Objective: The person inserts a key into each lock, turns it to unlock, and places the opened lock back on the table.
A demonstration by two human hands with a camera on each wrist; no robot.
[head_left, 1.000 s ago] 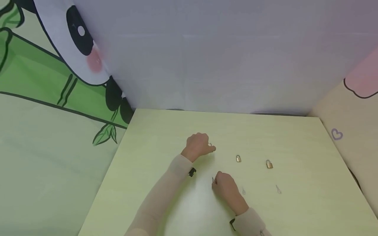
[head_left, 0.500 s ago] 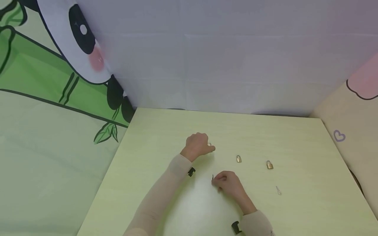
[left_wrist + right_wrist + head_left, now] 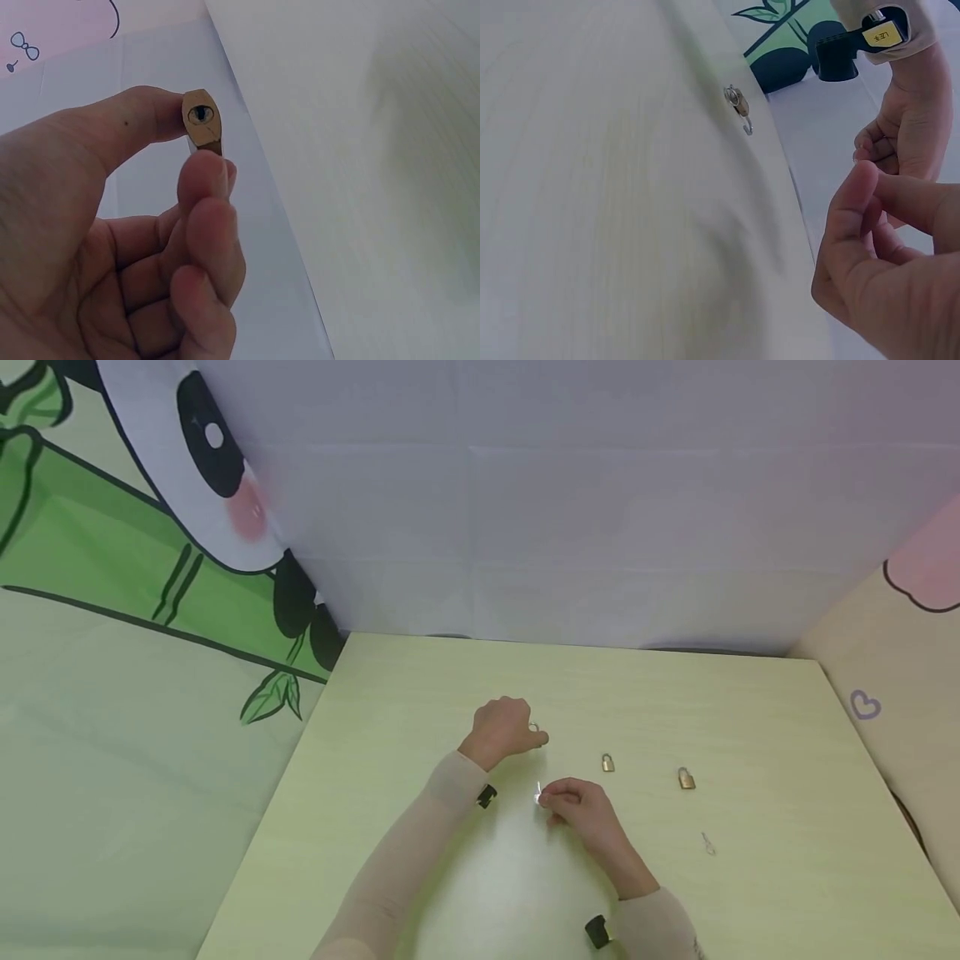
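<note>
My left hand point(image 3: 501, 732) pinches a small brass padlock point(image 3: 199, 118) between thumb and fingers. Its keyhole end faces the left wrist camera; in the head view only a bit of the shackle shows. Below and to the right, my right hand point(image 3: 588, 818) pinches a small silver key point(image 3: 538, 789) that points up from the fingertips. The key and the held padlock are apart. Two more brass padlocks, one smaller point(image 3: 608, 764) and one larger point(image 3: 686, 779), stand or lie to the right. A loose silver key point(image 3: 708, 843) lies below the larger one.
In the right wrist view, another padlock point(image 3: 486, 797) is not distinguishable in the head view; an opened padlock point(image 3: 739, 103) with a ring lies on the pale table point(image 3: 420, 685). A printed cloth wall point(image 3: 585, 543) rises behind the table.
My right hand has turned and moved up with the key, closer to my left hand. A small key-like thing on the table is now hidden by the right wrist. The left hand stays put.
</note>
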